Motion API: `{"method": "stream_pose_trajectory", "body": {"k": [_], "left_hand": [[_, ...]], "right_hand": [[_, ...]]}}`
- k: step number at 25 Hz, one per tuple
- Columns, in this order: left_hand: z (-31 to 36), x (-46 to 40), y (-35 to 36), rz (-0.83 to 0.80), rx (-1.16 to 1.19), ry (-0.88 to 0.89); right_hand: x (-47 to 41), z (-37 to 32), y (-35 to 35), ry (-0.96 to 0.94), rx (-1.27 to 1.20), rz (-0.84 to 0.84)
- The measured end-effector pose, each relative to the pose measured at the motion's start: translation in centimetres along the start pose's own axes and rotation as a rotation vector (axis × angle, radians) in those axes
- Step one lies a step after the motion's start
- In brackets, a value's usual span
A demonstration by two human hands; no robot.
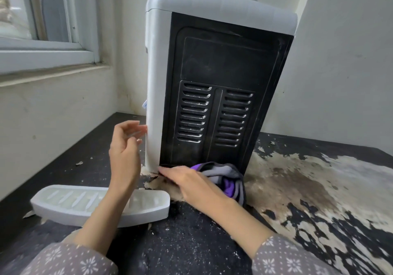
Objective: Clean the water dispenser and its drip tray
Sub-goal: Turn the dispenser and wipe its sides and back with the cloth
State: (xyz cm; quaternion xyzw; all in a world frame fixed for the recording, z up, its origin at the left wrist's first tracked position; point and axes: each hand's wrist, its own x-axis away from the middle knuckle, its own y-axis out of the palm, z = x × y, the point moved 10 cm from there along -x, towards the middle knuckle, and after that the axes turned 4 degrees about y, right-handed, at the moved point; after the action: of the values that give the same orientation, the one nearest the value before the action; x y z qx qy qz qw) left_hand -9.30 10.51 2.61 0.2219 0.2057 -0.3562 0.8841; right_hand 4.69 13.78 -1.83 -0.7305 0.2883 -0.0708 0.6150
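A white water dispenser [159, 66] stands on the dark table with its dusty black, vented back panel [223, 96] turned toward me. My left hand [125, 153] hovers with loosely curled fingers by the dispenser's lower left corner, fingertips close to the white side. My right hand [191, 183] lies with straight fingers at the bottom edge of the back panel, pressing a bunched grey, black and purple cloth [225, 179] against the base. The white drip tray [63, 200] lies detached on the table at the left, partly hidden behind my left forearm.
The table top [191, 242] is dark with a peeling, flaking surface; a large bare pale patch [297, 185] spreads to the right. A window and sill [46, 57] are at the upper left, and walls close in behind and to the right.
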Motion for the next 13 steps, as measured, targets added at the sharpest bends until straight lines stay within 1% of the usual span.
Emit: {"method": "stream_pose_trajectory", "body": {"k": [2, 3, 4, 5, 7, 8, 9, 11, 13], "left_hand": [[-1.2, -0.1, -0.2, 0.014, 0.048, -0.090], [-1.6, -0.2, -0.2, 0.014, 0.066, -0.124], [-1.9, -0.2, -0.2, 0.010, 0.082, -0.147], [-2.1, -0.3, -0.2, 0.003, 0.095, -0.167], [-2.6, -0.5, 0.1, -0.025, 0.095, -0.214], [-2.9, -0.5, 0.2, -0.047, 0.085, -0.238], [-3.1, -0.4, 0.4, -0.071, 0.075, -0.255], [-3.6, -0.1, 0.6, -0.111, 0.047, -0.285], [-4.1, 0.1, 0.7, -0.151, 0.016, -0.310]], "right_hand": [[-0.5, -0.9, 1.2, -0.066, -0.017, -0.045], [-0.3, -0.9, 1.0, -0.073, -0.034, -0.021], [0.0, -0.9, 0.0, -0.079, -0.059, 0.067], [0.6, -0.8, -1.7, -0.085, -0.083, 0.211], [2.3, -0.2, -5.8, -0.076, -0.089, 0.569], [2.8, 0.3, -7.4, -0.047, -0.038, 0.688], [2.9, 0.5, -8.7, -0.012, 0.059, 0.737], [1.6, 0.2, -9.2, -0.023, 0.322, 0.673], [0.6, -0.1, -8.2, -0.106, 0.521, 0.581]]}}
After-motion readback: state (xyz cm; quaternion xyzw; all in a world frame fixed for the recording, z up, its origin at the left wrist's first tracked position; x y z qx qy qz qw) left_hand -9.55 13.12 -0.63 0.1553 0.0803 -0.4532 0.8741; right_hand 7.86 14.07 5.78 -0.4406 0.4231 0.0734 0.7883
